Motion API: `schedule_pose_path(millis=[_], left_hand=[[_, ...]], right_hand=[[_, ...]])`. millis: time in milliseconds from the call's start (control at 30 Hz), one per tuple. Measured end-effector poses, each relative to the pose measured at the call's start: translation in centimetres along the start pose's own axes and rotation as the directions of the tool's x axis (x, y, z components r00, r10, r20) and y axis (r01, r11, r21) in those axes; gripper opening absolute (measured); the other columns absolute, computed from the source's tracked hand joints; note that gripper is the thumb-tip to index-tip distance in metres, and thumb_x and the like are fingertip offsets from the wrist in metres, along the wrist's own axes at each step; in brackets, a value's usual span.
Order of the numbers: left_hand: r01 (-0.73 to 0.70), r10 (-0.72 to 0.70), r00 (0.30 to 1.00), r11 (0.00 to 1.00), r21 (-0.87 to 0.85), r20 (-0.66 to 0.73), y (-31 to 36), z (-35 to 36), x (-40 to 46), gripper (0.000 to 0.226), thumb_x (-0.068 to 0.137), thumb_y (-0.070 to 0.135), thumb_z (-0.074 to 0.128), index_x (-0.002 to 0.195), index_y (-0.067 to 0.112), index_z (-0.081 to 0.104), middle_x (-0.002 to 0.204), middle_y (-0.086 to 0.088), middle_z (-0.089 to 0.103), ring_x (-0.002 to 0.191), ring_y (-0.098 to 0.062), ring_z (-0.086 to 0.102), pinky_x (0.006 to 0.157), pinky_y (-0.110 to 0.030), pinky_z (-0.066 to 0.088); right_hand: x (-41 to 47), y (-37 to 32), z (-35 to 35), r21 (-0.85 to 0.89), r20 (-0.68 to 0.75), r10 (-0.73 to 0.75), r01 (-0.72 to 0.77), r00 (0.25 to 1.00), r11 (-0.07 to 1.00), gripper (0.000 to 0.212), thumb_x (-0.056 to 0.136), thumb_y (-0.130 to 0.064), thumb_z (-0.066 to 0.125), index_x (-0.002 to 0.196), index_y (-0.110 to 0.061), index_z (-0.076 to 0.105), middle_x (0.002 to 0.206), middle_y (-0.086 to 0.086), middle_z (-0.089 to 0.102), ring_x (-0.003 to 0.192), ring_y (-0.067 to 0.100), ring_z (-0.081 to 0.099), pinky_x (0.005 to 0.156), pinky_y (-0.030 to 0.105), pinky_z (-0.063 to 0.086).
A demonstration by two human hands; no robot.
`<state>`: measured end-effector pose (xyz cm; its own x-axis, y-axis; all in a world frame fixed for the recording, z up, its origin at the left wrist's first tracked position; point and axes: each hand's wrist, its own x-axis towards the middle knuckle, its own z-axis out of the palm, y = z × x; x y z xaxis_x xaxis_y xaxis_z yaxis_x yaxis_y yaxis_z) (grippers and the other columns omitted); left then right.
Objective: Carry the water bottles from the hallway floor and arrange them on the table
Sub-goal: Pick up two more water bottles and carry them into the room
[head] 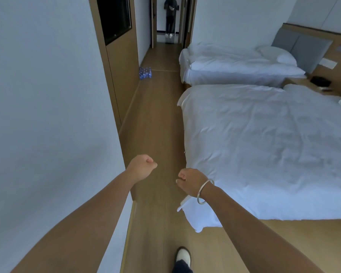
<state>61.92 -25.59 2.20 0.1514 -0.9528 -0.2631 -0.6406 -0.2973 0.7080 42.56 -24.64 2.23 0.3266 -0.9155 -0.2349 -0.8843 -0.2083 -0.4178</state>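
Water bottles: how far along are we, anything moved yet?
Nothing looks done: the water bottles stand grouped on the hallway floor by the left wall, far ahead. In hand: nothing; left hand and right hand are curled and hold nothing. Left: reach the bottles, carry them, arrange them; no table is in view.

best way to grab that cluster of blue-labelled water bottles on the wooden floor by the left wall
The blue-labelled water bottles stand upright in a tight cluster against the left wall. Probably come from above and from the open floor side, gripping near the caps, since the wall blocks the far side. Whether wrap binds them is too small to tell. Left hand and right hand hold nothing.
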Motion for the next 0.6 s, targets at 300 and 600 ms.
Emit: schedule_pose_path(millis=[300, 600], left_hand=[[0.02, -0.02, 1.0, 1.0, -0.021, -0.024, 6.9, -2.0, 17.5, 0.025, 0.09, 0.026, 0.055, 0.108, 0.011, 0.062, 0.105, -0.003, 0.06, 0.099, -0.02, 0.056, 0.087, -0.031, 0.044], [0.068, -0.069, 0.997, 0.997, -0.019, -0.038, 11.4, -4.0, 32.9, 0.026, 0.091, 0.029, 0.052, 0.111, 0.015, 0.06, 0.104, 0.0, 0.06, 0.096, -0.019, 0.056, 0.079, -0.029, 0.042]], right_hand=[[18.3, 4.4, -8.0, 0.024, -0.034, -0.046, 0.047, 0.998, 0.999, 0.031, 0.091, -0.03, 0.046, 0.113, -0.011, 0.057, 0.11, 0.006, 0.061, 0.093, 0.018, 0.054, 0.083, 0.028, 0.045], [34.3, 5.8, -14.2, 0.024, 0.008, -0.074, 0.073, 0.997, 0.997, 0.015, 0.09, -0.03, 0.045, 0.091, -0.017, 0.053, 0.088, 0.0, 0.054, 0.077, 0.02, 0.052, 0.074, 0.028, 0.047]])
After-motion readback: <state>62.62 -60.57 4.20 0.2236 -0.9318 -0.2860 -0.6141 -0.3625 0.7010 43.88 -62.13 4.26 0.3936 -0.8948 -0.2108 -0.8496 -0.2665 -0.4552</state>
